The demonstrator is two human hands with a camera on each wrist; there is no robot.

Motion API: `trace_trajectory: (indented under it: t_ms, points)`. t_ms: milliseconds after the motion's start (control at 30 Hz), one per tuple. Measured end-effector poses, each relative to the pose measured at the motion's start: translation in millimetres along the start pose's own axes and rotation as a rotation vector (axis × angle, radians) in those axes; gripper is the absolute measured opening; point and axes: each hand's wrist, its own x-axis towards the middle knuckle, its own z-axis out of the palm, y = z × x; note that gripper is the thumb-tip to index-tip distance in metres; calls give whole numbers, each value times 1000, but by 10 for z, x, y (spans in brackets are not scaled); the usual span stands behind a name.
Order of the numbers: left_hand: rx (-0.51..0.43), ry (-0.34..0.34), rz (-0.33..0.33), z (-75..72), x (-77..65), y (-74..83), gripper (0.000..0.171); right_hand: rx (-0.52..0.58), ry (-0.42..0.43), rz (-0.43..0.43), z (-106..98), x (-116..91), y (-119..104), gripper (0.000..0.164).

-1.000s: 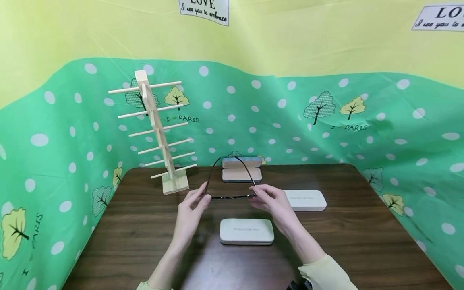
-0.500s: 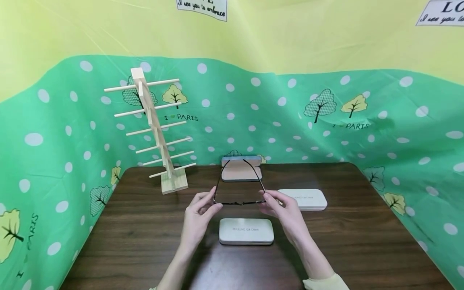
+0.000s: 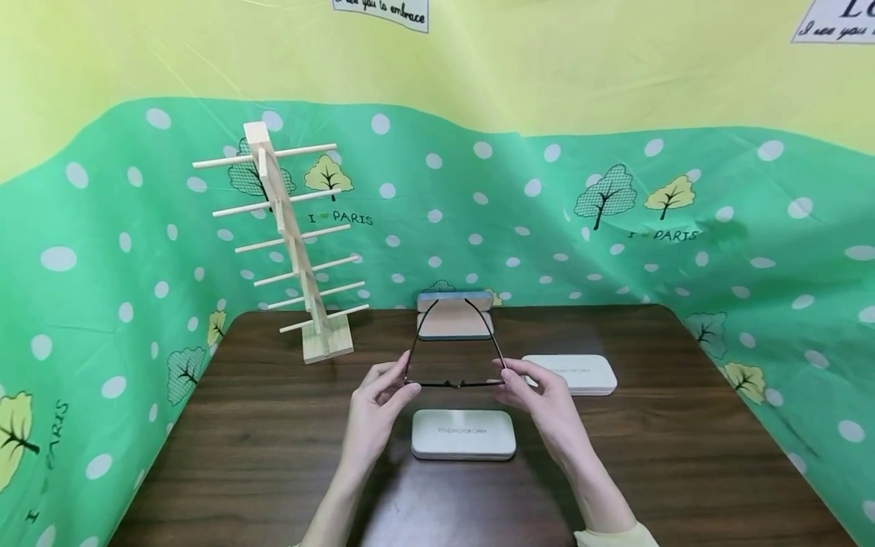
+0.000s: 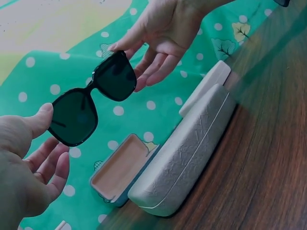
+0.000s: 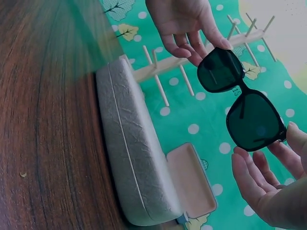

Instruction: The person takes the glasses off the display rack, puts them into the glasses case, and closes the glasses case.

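Note:
A pair of black sunglasses (image 3: 447, 384) with dark lenses is held up above the table, temples unfolded and pointing away from me. My left hand (image 3: 376, 406) pinches the left end of the frame between thumb and fingers. At the other end, my right hand (image 3: 543, 403) pinches the corner near the hinge. In the left wrist view both lenses of the sunglasses (image 4: 74, 117) face the camera. Below the sunglasses lies a closed white glasses case (image 3: 463, 435). Beyond them stands an open case (image 3: 455, 327) with a pinkish lining and bluish outside, overlapped by the temple tips.
A second closed white case (image 3: 581, 375) lies to the right, partly behind my right hand. A wooden rack (image 3: 294, 235) with several pairs of pegs stands at the back left of the dark wooden table (image 3: 683, 441). A green and yellow cloth (image 3: 547, 205) hangs behind.
Both hands have moved slightly right and toward me with the sunglasses, mostly in the first half second. The head view has tilted down a little. The cases and rack stay put.

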Motion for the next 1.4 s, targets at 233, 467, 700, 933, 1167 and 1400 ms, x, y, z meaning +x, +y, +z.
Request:
trace_trajectory:
  t_ms: [233,467,700,933,1167,1400]
  points:
    - [-5,-6,-10,-14,-5,-12,47,1,-20,-12,3,-29,18,47]
    - [-1,-5,1,-10,3,9,48,-49,-70,-61,-63,10,-24,45]
    - [-43,-5,-28,-14,9,19,47,-59,-120,-75,-109,35,-14,47]
    - [-80,-16,-61,-25,5,4,46,-90,-125,-61,-99,54,10,50]
    - [-65,-14,-69,-20,-12,-44,47,-115,-116,-79,-92,73,55,50]
    - [-12,-6,-69,-7,-20,-52,45,-195,-81,-97,-90,49,39,45]
